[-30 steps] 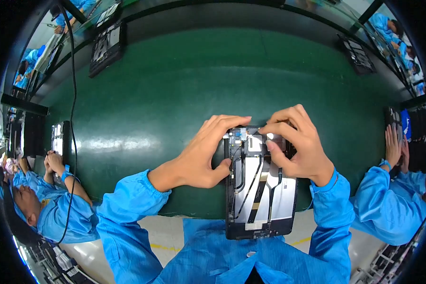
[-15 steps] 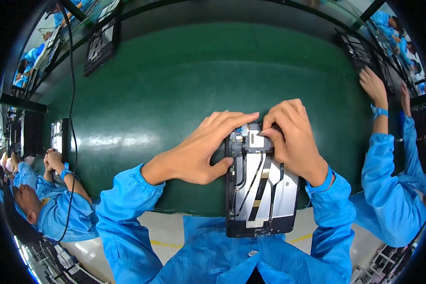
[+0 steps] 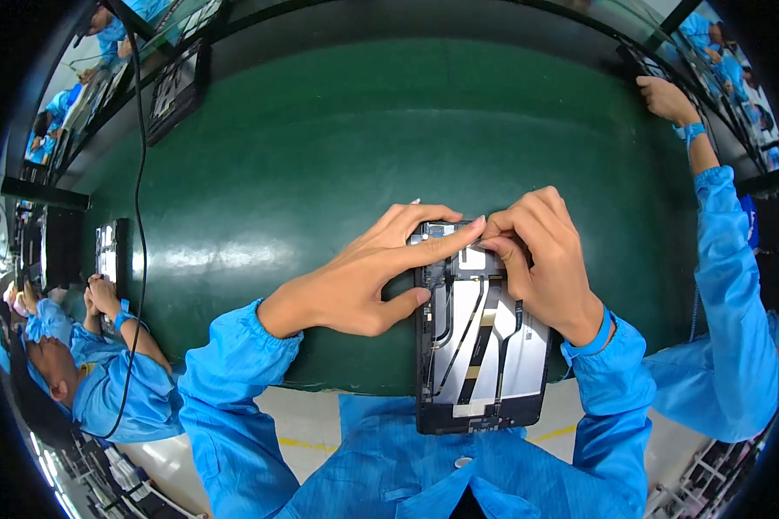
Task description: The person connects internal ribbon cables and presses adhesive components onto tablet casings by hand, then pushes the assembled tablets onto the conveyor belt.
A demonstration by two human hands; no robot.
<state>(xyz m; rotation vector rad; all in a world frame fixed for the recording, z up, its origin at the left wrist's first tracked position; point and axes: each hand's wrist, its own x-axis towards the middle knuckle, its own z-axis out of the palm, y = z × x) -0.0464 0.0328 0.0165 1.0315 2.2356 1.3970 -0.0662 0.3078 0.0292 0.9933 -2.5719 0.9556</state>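
Via head cam I observe L hand (image 3: 355, 285) spread, back up, thumb at L edge of opened tablet-type device (image 3: 515, 381), index laid across device's upper end; its tip is just beside the thumb & index of R hand (image 3: 545, 259), which are drawn together in a pinch over the upper R part; I can't tell what is betw. them. Device lies betw. & below both hands, innards up; its lower end runs past edge of green bench (image 3: 337, 164) toward wearer's torso; white square piece (image 3: 470, 259) sits just L of R thumb; white panel w/ dark flat cables (image 3: 502, 359) fills the area below R hand. Blue wristband (image 3: 595, 339) noted at R wrist. Well L of L hand: black cord (image 3: 138, 182) hanging, & co-worker's hands (image 3: 102, 297) touching another device (image 3: 108, 246); fwd & L of L hand, a further dark device (image 3: 175, 95) at bench's far edge; fwd & R of R hand, a second co-worker's hand (image 3: 669, 99) extended to far edge, grip unclear to me.
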